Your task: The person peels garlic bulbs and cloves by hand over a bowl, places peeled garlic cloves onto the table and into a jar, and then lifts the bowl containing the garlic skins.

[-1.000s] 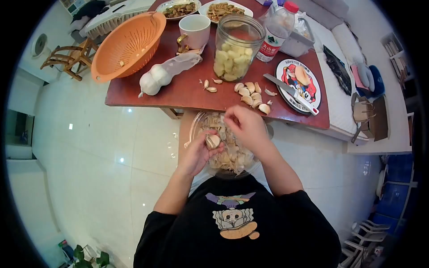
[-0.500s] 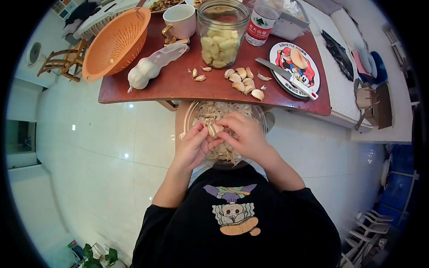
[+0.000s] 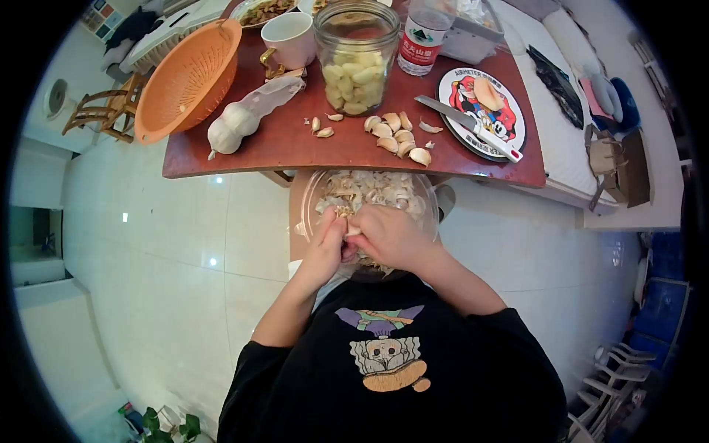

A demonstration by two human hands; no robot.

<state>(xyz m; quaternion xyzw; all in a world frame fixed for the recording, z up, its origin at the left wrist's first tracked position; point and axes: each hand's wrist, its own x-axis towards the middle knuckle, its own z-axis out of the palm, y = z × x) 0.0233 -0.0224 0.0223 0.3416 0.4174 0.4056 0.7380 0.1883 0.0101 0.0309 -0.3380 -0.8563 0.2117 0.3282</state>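
Left grip (image 3: 323,251) and right grip (image 3: 391,233) both pinch a garlic piece (image 3: 354,230) between them; if either slips on the dry skin, it could drop into the bowl (image 3: 428,203) just below, lost among loose peelings (image 3: 369,189)

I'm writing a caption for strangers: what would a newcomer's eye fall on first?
Probably the big orange colander at the left end of the table, then the glass jar of peeled garlic farther right. Below the near edge, the left hand and right hand meet at some garlic over a clear bowl of papery skins.
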